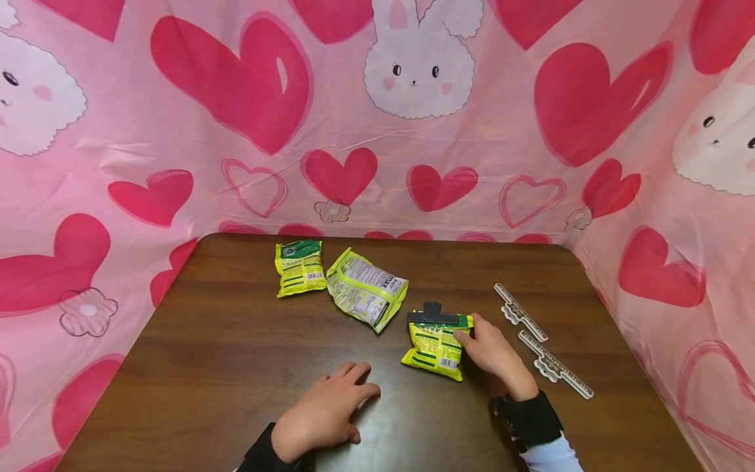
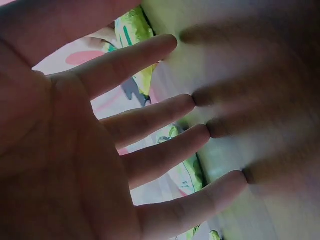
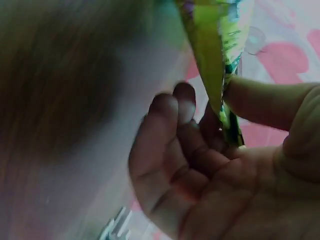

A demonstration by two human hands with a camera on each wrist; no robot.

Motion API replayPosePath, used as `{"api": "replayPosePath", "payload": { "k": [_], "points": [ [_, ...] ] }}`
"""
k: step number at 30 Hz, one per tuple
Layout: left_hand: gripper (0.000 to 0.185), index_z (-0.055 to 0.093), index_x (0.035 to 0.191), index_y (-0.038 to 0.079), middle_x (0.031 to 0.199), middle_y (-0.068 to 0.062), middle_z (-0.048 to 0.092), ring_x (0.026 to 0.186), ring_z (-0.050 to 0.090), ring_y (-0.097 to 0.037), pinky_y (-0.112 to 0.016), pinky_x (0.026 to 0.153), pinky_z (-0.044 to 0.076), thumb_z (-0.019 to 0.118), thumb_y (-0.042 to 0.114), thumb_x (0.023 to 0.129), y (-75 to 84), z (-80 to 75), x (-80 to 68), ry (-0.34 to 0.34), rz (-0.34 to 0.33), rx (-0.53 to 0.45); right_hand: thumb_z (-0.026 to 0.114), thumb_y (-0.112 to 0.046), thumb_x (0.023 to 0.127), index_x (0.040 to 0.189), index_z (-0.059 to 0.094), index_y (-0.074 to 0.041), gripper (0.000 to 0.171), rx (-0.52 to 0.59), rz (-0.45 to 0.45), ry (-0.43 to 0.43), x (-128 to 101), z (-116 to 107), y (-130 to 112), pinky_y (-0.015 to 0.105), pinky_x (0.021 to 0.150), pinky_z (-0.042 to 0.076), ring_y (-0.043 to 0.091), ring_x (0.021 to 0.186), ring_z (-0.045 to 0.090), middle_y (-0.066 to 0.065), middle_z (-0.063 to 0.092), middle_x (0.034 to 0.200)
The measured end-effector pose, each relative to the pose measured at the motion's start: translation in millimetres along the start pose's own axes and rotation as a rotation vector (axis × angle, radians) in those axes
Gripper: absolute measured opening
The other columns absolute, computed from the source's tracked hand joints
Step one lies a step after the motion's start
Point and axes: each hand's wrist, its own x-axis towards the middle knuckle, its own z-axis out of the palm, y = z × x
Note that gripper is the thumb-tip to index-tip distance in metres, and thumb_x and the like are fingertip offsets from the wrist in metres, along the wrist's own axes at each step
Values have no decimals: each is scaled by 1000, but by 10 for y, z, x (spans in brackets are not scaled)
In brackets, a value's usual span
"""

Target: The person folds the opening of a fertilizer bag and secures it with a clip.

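Observation:
A yellow-green snack packet [image 1: 432, 346] lies on the brown table [image 1: 236, 367] with a black clip [image 1: 432, 314] across its top edge. My right hand [image 1: 482, 345] holds the packet's right edge; in the right wrist view the thumb and curled fingers [image 3: 172, 117] pinch the packet [image 3: 217, 45] edge between them. My left hand [image 1: 336, 400] rests flat on the table, left of the packet and apart from it. Its straight, spread fingers [image 2: 150, 117] touch the tabletop.
Two more yellow-green packets [image 1: 300, 267] [image 1: 364, 289] lie unclipped toward the back of the table. Two long white sealing clips [image 1: 519, 311] [image 1: 554, 364] lie to the right of my right hand. Pink heart-and-rabbit cloth [image 1: 413, 131] walls in the table.

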Motion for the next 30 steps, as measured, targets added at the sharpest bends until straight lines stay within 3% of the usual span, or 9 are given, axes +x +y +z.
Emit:
{"api": "replayPosePath", "payload": {
  "k": [5,9,11,14,18,23,30],
  "points": [
    [61,68,129,29,146,-3,49,134,46,-26,-57,87,51,97,27,75,9,26,31,25,-7,50,66,-29,105,135,48,15,56,-116,59,51,47,57,31,56,88,52,37,101,65,26,66,116],
    [61,68,127,27,141,-2,50,129,47,-26,-54,82,51,98,26,74,19,52,45,50,2,88,71,-35,101,139,53,8,59,-196,46,134,-107,114,-48,60,86,53,40,105,62,28,61,123],
    [61,67,128,28,141,-2,50,129,47,-26,-54,82,51,97,26,75,21,54,48,48,2,89,77,-37,97,142,57,1,62,-231,-16,142,-208,148,-127,61,86,53,41,110,59,27,57,129],
    [61,67,128,28,142,-2,49,130,46,-26,-55,83,50,97,28,76,21,53,49,38,-4,85,86,-36,90,141,65,-11,60,-296,-187,97,-313,210,-226,59,87,54,38,117,55,21,56,134],
    [61,66,130,29,143,-1,49,131,46,-26,-54,84,50,97,31,76,18,60,39,31,1,84,91,-22,85,134,70,-16,54,-373,-354,44,-341,281,-286,53,88,55,33,118,57,13,61,130],
    [61,66,129,29,142,-1,49,130,47,-25,-52,83,50,97,32,77,12,74,23,35,18,91,91,-12,84,132,70,-16,52,-360,-324,19,-296,299,-285,50,86,57,28,113,58,8,63,124],
    [60,66,130,29,143,-1,49,130,46,-25,-52,83,50,96,30,78,2,58,13,35,19,93,88,-7,85,135,69,-15,53,-348,-296,23,-202,249,-303,56,85,57,33,120,58,13,64,128]
  ]
}}
